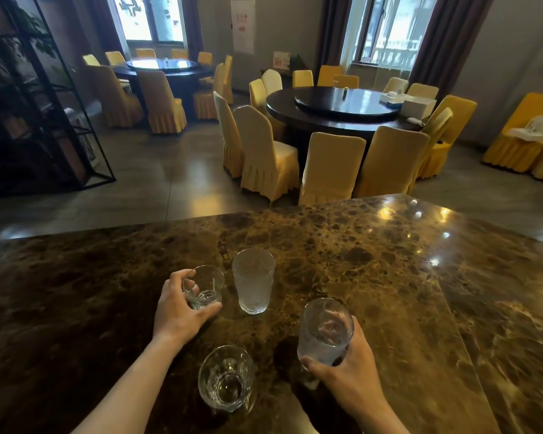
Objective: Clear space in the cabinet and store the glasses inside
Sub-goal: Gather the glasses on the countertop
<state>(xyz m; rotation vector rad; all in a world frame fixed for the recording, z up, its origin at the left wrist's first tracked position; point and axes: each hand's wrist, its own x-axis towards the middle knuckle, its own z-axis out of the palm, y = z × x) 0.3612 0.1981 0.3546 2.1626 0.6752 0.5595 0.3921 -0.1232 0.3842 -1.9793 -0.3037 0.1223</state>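
Note:
Several clear glasses are on a brown marble counter (373, 261). My left hand (179, 311) is wrapped around a short tumbler (206, 285) that rests on the counter. Just right of it a tall textured glass (254, 280) stands free and upright. My right hand (348, 374) grips a tall glass (325, 332) from its near side, and that glass looks lifted slightly off the stone. A short round glass (224, 377) stands untouched between my forearms, close to me. No cabinet is in view.
Beyond the counter's far edge lies a dining hall with round dark tables (342, 111) ringed by yellow-covered chairs (329, 164). A black metal shelf frame (44, 98) stands at the left. The counter extends right past a seam (452, 308).

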